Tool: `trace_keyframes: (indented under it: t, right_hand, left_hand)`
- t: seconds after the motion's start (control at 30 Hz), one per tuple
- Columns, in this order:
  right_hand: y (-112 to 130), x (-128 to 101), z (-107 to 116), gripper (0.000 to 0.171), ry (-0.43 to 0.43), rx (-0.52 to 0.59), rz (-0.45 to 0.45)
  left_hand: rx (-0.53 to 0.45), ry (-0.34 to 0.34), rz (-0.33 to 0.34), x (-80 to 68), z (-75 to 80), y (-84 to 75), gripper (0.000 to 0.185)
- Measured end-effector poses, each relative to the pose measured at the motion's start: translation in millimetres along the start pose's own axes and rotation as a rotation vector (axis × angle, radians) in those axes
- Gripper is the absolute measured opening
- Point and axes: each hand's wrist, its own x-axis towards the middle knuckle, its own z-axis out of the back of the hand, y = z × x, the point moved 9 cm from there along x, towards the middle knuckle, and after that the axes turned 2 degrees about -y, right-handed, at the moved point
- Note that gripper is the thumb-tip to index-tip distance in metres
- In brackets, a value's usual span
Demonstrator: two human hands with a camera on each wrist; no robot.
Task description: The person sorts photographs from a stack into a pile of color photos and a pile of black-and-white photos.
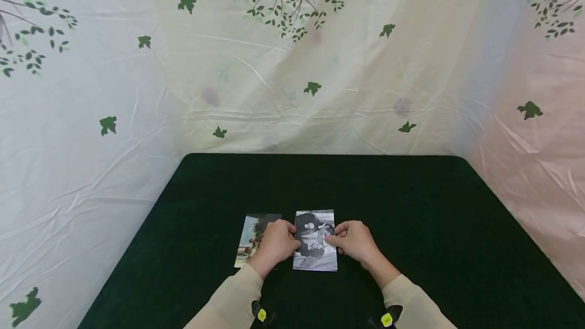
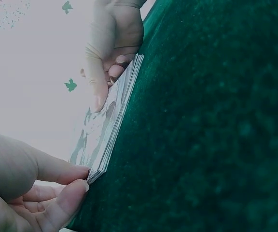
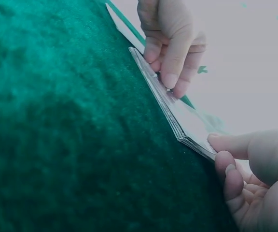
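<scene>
A stack of black-and-white photos (image 1: 315, 263) lies on the dark green table (image 1: 411, 207), close to its front edge. My left hand (image 1: 291, 240) pinches the stack's left edge, thumb on top and a fingertip at the side (image 2: 76, 187). My right hand (image 1: 332, 240) grips the right edge the same way, its fingers (image 3: 226, 169) curled at the corner. The wrist views show the stack edge-on (image 2: 117, 116) (image 3: 170, 113), several prints thick and resting on the cloth. A single colour photo (image 1: 252, 235) lies flat just left of the stack, partly under my left hand.
A pale sheet printed with green birds and branches (image 1: 292, 65) hangs behind and beside the table. Dark cloth stretches to the back and right of the photos. Beige sleeves (image 1: 228, 298) cover both forearms.
</scene>
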Motion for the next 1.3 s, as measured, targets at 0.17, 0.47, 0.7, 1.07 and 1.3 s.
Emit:
trace_keyframes:
  t: [0.17,0.47,0.7,1.07,1.3]
  right_hand:
    - [-0.2,0.2,-0.9,0.023,0.031,0.043,-0.016]
    - [3.2,-0.9,-2.3,0.018,0.067,0.080,-0.002]
    - [1.2,-0.5,-2.6,0.016,0.064,0.079,-0.006]
    - [3.1,-1.9,1.4,0.018,0.002,0.040,0.013]
    - [1.3,-0.6,1.4,0.017,0.019,0.049,0.006]
  left_hand:
    - [-0.008,0.002,0.005,-0.9,0.1,0.5,0.030]
    - [-0.004,-0.002,0.005,-0.7,0.6,0.4,0.031]
    - [0.002,0.005,0.023,-0.8,0.2,-0.3,0.029]
    - [-0.009,-0.001,0.031,-1.7,0.6,-0.3,0.029]
    - [-0.010,0.005,0.044,-1.7,0.0,0.2,0.030]
